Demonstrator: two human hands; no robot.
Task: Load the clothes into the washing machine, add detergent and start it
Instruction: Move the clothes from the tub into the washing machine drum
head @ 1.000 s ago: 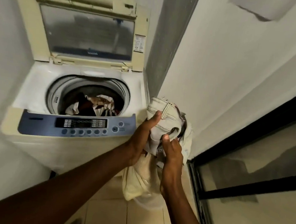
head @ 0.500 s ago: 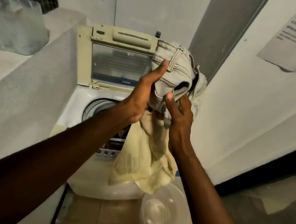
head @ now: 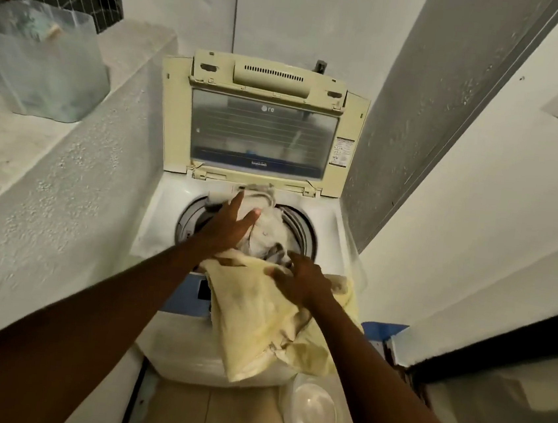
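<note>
The top-loading washing machine (head: 164, 209) stands with its cream lid (head: 261, 133) raised. A pale grey-white garment (head: 268, 234) lies bunched in the drum opening. My left hand (head: 231, 227) rests on it, palm down and fingers spread. A yellow cloth (head: 258, 326) hangs from the drum over the blue control panel (head: 172, 300) and down the machine's front. My right hand (head: 301, 279) is closed on its upper edge at the drum's front rim. The drum's inside is hidden by the clothes.
A clear plastic bowl (head: 313, 414) sits on the tiled floor at the machine's front right. A rough concrete ledge (head: 49, 187) flanks the left, with a translucent container (head: 42, 62) on top. A dark-framed glass door (head: 496, 358) is on the right.
Both hands have carried the bundle from beside the machine, up past the lid, and down onto the drum opening. My left hand has spread flat on the pale garment.
</note>
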